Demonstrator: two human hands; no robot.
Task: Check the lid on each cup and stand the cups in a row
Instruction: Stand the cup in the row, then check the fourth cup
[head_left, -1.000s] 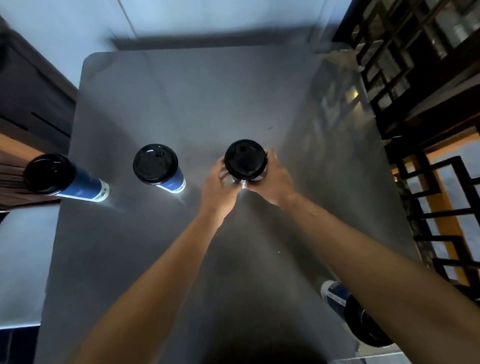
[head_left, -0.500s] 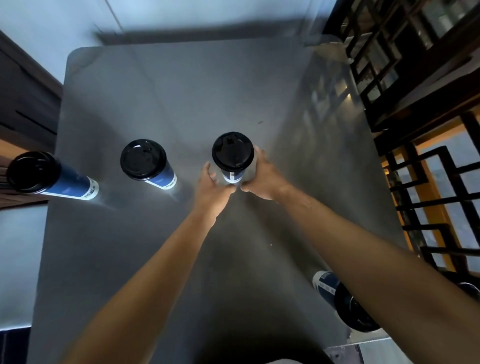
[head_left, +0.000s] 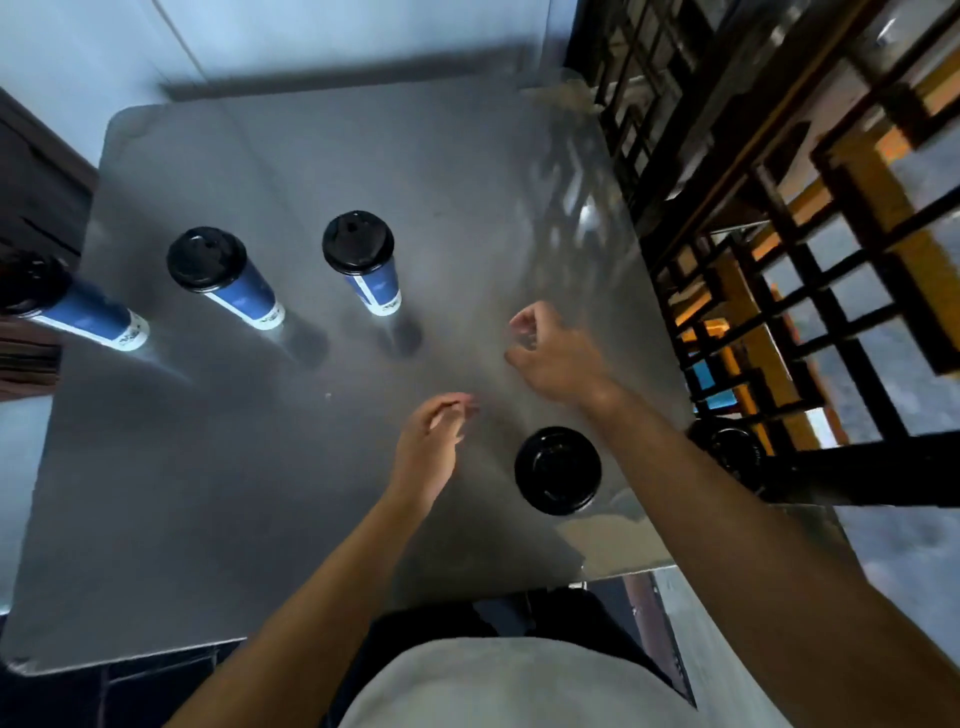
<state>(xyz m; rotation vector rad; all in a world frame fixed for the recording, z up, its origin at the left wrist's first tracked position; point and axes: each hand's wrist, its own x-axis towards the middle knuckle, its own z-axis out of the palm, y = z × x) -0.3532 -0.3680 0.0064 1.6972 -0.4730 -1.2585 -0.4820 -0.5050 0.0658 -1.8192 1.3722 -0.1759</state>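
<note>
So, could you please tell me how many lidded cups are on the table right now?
4: three stand in a row at the far left, the left cup, the middle cup and the right cup; the fourth cup stands near the front edge.

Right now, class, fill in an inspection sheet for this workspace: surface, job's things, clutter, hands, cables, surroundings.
Surface: grey metal table, shiny, with reflections.
Job's things: three blue cups in a row on the far left, all lidded and upright: left cup, middle cup, right cup. A fourth cup stands apart near the front right edge, black lid on.
Clutter: nothing seen.
Hands: left hand and right hand hover over the table, fingers loosely curled, holding nothing.
Cables: nothing seen.
Surroundings: dark lattice screen to the right; pale wall behind.
</note>
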